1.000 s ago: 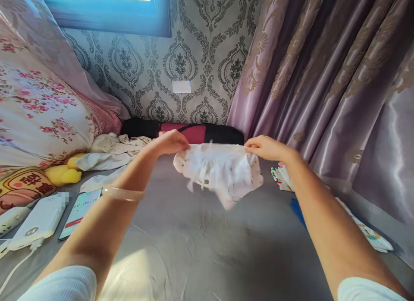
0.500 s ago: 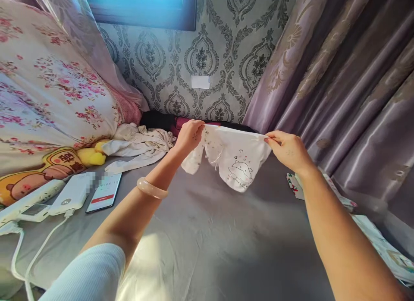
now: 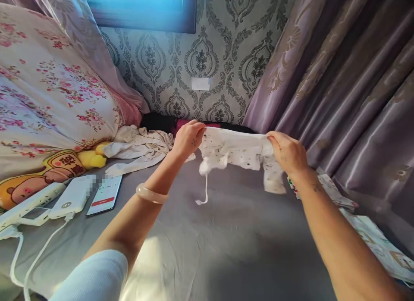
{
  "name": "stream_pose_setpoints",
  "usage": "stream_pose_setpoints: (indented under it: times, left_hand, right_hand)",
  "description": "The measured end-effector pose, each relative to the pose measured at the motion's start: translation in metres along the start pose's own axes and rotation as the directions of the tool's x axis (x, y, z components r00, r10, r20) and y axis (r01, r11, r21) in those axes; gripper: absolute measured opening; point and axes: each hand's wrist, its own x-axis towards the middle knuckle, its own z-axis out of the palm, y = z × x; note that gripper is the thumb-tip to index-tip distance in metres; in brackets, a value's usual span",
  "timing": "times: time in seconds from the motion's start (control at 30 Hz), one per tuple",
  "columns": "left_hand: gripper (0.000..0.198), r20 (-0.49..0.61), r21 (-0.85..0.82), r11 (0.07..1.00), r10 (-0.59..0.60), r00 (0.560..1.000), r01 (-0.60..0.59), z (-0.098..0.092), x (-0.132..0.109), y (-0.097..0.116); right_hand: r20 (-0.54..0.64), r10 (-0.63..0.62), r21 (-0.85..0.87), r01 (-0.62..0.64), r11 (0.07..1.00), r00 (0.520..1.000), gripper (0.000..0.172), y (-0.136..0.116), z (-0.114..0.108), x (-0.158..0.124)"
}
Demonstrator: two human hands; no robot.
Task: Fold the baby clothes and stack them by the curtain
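Note:
A small white baby top [image 3: 236, 148] with a scattered print hangs in the air above the grey bed sheet [image 3: 233, 240]. My left hand [image 3: 190, 139] pinches its upper left corner. The upper right corner is gripped between the thumb and fingers of my right hand [image 3: 287, 152]. Between the hands the top edge is stretched nearly straight. A sleeve dangles below my right hand, and a thin white tie string [image 3: 206, 189] trails down at the left. The lower part is bunched and uneven.
Crumpled light clothes [image 3: 142, 145] lie at the back left. Nearer are a yellow plush toy [image 3: 48, 171], a power strip [image 3: 32, 202], a white power bank [image 3: 74, 195] with a cable and a phone [image 3: 105, 195]. Folded clothes [image 3: 378, 240] lie along the right, beside the curtain [image 3: 349, 111].
The baby top has swung and flipped between my hands: the cartoon panel no longer shows, and the sleeve and tie string now hang down. Both hands keep their grip in nearly the same place.

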Motion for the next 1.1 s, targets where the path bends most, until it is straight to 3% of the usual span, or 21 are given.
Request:
stream_pose_setpoints:
  times: [0.07,0.13,0.43,0.83,1.1]
  left_hand:
    - [0.029,-0.039,0.011,1.000,0.001,0.999,-0.001,0.013,-0.003,-0.004]
    - [0.028,-0.043,-0.008,1.000,-0.002,0.999,0.002,0.022,-0.005,-0.008]
    - [0.030,-0.064,0.027,0.999,0.029,0.998,-0.027,0.032,-0.015,-0.006]
    - [0.029,-0.148,0.034,0.999,0.012,0.989,-0.007,0.017,-0.018,0.010]
    - [0.031,-0.237,0.038,0.999,0.033,0.971,-0.024,-0.006,-0.046,0.026]
  right_hand:
    - [-0.062,-0.063,-0.170,0.052,0.984,0.996,0.024,0.002,0.009,0.000]
    - [-0.043,-0.086,-0.216,0.075,0.974,0.995,0.026,0.005,0.013,-0.001]
    - [-0.009,0.097,-0.157,-0.098,0.983,0.995,0.028,0.012,0.020,-0.010]
    - [-0.070,0.093,-0.039,-0.096,0.995,0.993,0.028,0.006,-0.003,-0.017]
    - [-0.121,0.033,-0.034,-0.038,0.999,0.992,0.032,-0.018,-0.020,-0.039]
